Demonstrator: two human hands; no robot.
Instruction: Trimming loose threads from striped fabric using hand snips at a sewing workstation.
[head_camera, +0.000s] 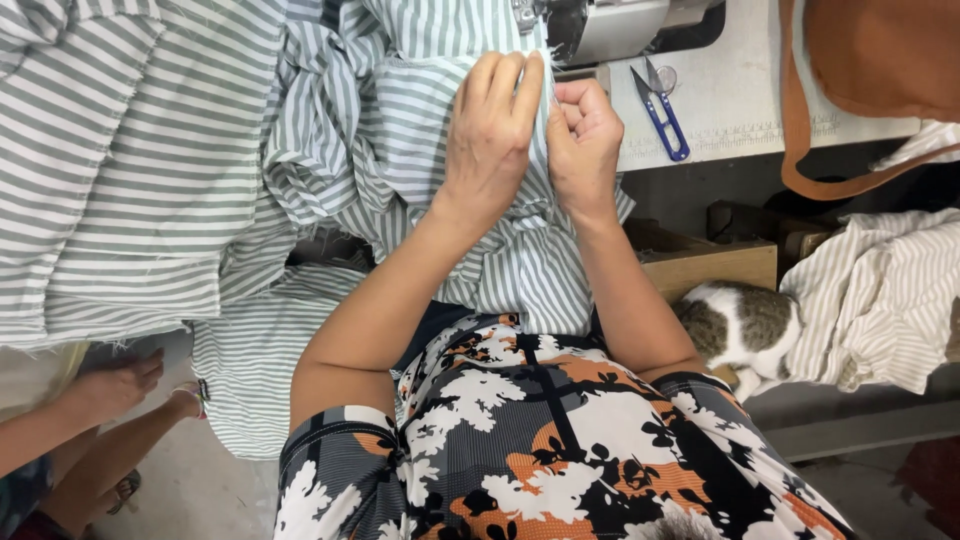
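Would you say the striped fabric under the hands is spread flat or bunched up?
Bunched up: the striped fabric lies in crumpled folds, its stripes running several ways, where the left hand and right hand pinch its edge.

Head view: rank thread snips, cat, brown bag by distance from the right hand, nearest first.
From the right hand:
1. thread snips, just to its right on the sewing table.
2. cat, lower right, under the table edge.
3. brown bag, far upper right on the table.

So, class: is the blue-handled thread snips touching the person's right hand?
Apart. The head view shows bare table between the thread snips and the right hand.
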